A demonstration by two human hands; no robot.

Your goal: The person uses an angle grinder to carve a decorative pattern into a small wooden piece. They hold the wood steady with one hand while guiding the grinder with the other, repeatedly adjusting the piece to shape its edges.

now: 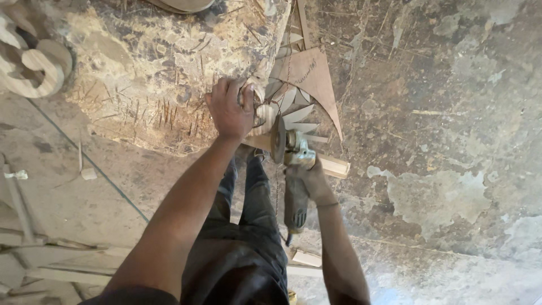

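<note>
Gripping the angle grinder (293,181) by its grey body, my right hand (311,182) sits just right of the frame's centre, fingers clenched round the tool, with the round disc (278,139) standing on edge just above it. My left hand (230,108) is a little higher and to the left, fingers curled down tight over a small pale carved wooden piece (261,113), pinning it at the edge of the big rough stone block (147,73) that fills the upper left of the frame. The disc is right beside the piece; I cannot tell whether it is actually touching the wood. From what shows, the piece already has its curved outline and a light, freshly worked colour, so I judge the rough shaping to be done and the smoothing to be under way, though my fingers hide most of it and I cannot say how much edge is left. Above and to the right of centre, pointed wooden offcuts (299,116) and a thin brown triangular sheet (314,79) lie on the dusty floor (451,141). A finished-looking curled wooden shape (34,68) sits at the far upper left, well apart from my hands. Loose wooden slats (62,265) lie at the lower left.
</note>
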